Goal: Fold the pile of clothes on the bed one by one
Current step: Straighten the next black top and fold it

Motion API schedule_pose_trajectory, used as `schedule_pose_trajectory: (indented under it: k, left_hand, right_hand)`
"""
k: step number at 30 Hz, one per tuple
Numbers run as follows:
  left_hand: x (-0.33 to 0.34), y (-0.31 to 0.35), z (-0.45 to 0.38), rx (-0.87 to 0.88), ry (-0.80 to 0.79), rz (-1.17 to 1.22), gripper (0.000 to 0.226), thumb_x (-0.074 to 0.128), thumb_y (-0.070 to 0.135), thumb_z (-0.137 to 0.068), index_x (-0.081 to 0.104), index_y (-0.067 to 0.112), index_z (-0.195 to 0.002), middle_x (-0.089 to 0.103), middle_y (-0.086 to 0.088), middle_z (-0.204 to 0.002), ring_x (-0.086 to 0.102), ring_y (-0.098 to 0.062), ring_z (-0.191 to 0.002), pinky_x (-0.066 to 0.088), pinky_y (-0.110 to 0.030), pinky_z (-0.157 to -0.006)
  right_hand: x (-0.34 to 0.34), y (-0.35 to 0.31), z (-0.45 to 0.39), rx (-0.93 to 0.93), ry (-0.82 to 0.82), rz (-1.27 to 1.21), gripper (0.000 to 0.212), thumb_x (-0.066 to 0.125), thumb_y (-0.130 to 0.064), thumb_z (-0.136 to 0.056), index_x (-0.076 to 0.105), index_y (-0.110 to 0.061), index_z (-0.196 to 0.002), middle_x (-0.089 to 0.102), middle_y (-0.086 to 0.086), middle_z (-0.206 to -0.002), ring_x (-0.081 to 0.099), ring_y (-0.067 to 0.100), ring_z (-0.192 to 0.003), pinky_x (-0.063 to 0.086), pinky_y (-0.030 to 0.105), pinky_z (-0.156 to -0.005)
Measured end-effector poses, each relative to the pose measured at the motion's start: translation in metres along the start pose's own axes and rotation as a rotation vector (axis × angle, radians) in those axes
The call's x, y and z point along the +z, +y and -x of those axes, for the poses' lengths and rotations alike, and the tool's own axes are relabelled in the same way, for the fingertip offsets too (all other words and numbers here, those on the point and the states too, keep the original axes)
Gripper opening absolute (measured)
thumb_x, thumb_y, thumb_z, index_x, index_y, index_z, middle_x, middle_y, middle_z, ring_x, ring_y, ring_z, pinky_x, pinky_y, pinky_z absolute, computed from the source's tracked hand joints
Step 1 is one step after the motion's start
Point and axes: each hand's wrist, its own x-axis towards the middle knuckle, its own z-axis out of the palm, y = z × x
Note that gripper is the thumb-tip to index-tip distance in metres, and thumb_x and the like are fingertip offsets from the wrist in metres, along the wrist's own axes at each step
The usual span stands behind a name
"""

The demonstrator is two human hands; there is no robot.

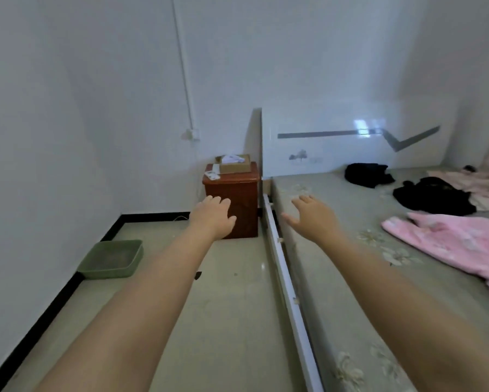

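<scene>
Straight ahead, both arms reach forward with nothing in either hand. The left hand (213, 215) hangs over the floor (223, 306) in front of a reddish-brown bedside cabinet (233, 205), its fingers (223, 201) loosely extended and empty. The right hand (312, 217) is above the near left edge of the bed (336, 292), fingers spread and straight, thumb out to the left, gripping nothing.

On the bed's floral sheet the clothes lie to the right, well apart from both hands: a pink garment (458, 244) nearest, a black garment (433, 198) beyond it, another black piece (367, 174) close to the white headboard (350, 142), and pale pink cloth (475, 179) at the far right edge.

On the cabinet sits an open cardboard box (234, 164). A green plastic tray (111, 259) rests on the floor by the left wall.
</scene>
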Motion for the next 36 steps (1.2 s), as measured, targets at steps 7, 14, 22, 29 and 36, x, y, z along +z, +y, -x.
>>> schedule_pose_trajectory:
  k: [7,14,22,29,36]
  left_hand:
    - [0.046,0.027,-0.194,0.209,0.025,-0.006,0.042,0.041,0.036,-0.094,0.043,0.012,-0.128,0.049,-0.007,-0.127,0.042,-0.023,-0.119,0.04,-0.035,-0.092]
    - [0.11,0.038,-0.393,0.391,0.138,-0.097,0.038,0.037,0.03,-0.094,0.041,0.011,-0.127,0.043,-0.008,-0.131,0.035,-0.023,-0.125,0.031,-0.032,-0.1]
    - [0.191,0.093,-0.565,0.618,0.056,-0.016,0.048,0.033,0.03,-0.095,0.028,0.009,-0.138,0.033,-0.01,-0.143,0.027,-0.024,-0.133,0.024,-0.034,-0.108]
    - [0.25,0.144,-0.748,0.714,-0.017,-0.117,0.045,0.032,0.029,-0.096,0.032,0.009,-0.136,0.033,-0.009,-0.143,0.027,-0.021,-0.133,0.024,-0.031,-0.107]
    - [0.28,0.195,-0.921,0.774,-0.09,-0.123,0.042,0.037,0.025,-0.093,0.042,0.003,-0.128,0.039,-0.014,-0.138,0.031,-0.027,-0.131,0.026,-0.033,-0.106]
  right_hand:
    - [0.054,0.066,-0.129,0.184,-0.031,0.125,0.047,0.041,-0.043,-0.093,0.048,-0.01,-0.126,0.05,0.009,-0.128,0.042,0.025,-0.121,0.037,0.036,-0.096]
    - [0.123,0.127,-0.275,0.457,-0.021,0.26,0.05,0.036,-0.044,-0.094,0.041,-0.012,-0.131,0.037,0.01,-0.141,0.03,0.024,-0.132,0.025,0.038,-0.106]
    - [0.191,0.22,-0.372,0.712,-0.079,0.234,0.054,0.033,-0.043,-0.096,0.03,-0.013,-0.141,0.018,0.01,-0.153,0.011,0.025,-0.142,0.009,0.041,-0.114]
    - [0.249,0.347,-0.496,0.867,-0.096,0.157,0.054,0.031,-0.041,-0.097,0.028,-0.012,-0.142,0.019,0.009,-0.153,0.01,0.026,-0.143,0.012,0.041,-0.114]
    - [0.291,0.447,-0.609,0.962,-0.14,0.061,0.055,0.03,-0.04,-0.097,0.025,-0.01,-0.143,0.017,0.009,-0.154,0.007,0.026,-0.143,0.01,0.04,-0.116]
